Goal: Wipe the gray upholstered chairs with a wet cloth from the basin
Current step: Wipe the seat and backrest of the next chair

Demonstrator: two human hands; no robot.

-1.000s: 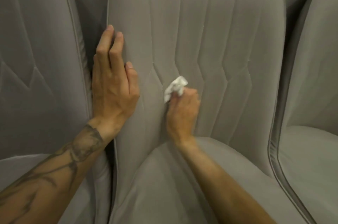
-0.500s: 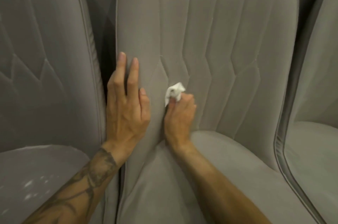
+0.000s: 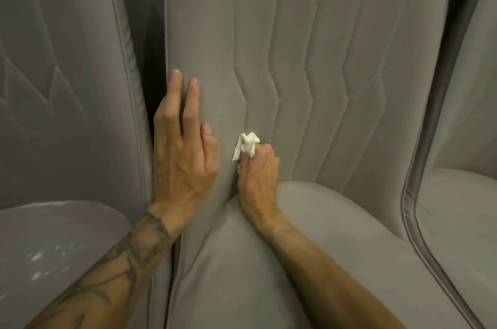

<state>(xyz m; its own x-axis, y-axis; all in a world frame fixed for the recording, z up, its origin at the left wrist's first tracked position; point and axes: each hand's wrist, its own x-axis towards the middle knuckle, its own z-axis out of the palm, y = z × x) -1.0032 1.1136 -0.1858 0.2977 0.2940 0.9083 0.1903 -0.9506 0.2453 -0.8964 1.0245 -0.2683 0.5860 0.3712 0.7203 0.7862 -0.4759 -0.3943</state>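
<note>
Cloth point(image 3: 246, 146), white and bunched, clenched in right hand point(image 3: 258, 175) and pressed against lower backrest of middle chair point(image 3: 309, 60), just above seat crease. Left hand point(image 3: 183, 151) flat and unclenched on same backrest's left edge, fingers point(image 3: 176, 86) pointing up, grasping nothing. Left chair point(image 3: 67, 73) just beside middle chair, pale specks on its seat. Right chair point(image 3: 462, 140) on other side.

Right hand's fingers point(image 3: 265, 158) hide most of the white cloth point(image 3: 246, 146).
</note>
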